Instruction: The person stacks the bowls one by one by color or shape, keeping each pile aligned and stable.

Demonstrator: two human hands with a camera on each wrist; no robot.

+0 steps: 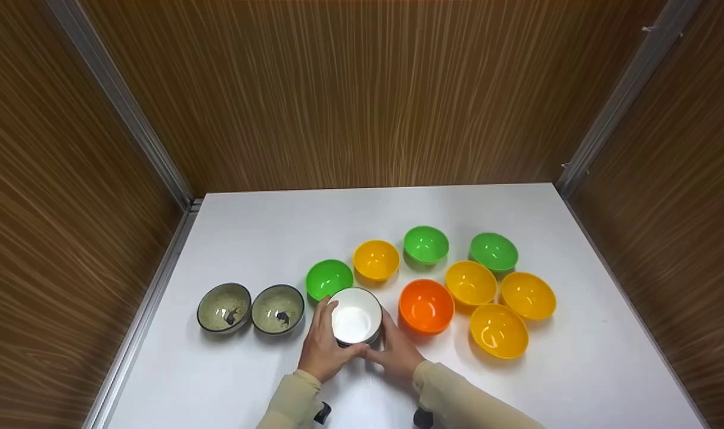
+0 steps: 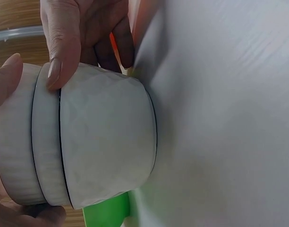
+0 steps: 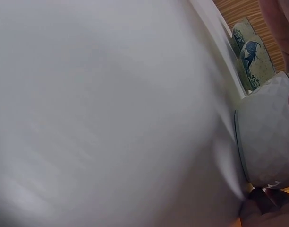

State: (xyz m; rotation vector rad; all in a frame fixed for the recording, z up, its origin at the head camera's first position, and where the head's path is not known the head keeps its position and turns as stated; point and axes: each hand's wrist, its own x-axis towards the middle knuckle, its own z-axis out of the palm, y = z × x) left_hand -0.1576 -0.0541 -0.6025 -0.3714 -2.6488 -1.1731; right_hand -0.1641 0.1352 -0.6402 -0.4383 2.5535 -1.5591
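A nested stack of white bowls (image 1: 357, 314) with thin dark rims is between the two hands, near the front middle of the table. From the left, my left hand (image 1: 325, 350) grips the upper bowls, its fingers on the far side and its thumb near the front. My right hand (image 1: 398, 351) holds the stack from the right, and its thumb (image 2: 64, 47) presses by a bowl's rim in the left wrist view. The lowest bowl (image 3: 265, 135) has a faceted wall and appears to rest on the tabletop. A green bowl (image 1: 328, 279) sits just behind the stack.
Two speckled grey-green bowls (image 1: 223, 308) stand at left. An orange bowl (image 1: 426, 306) is right of the stack. Several yellow bowls (image 1: 499, 330) and two more green bowls (image 1: 426, 244) spread behind and right on the white table (image 1: 600, 345). Wood-grain panels (image 1: 362, 95) enclose it.
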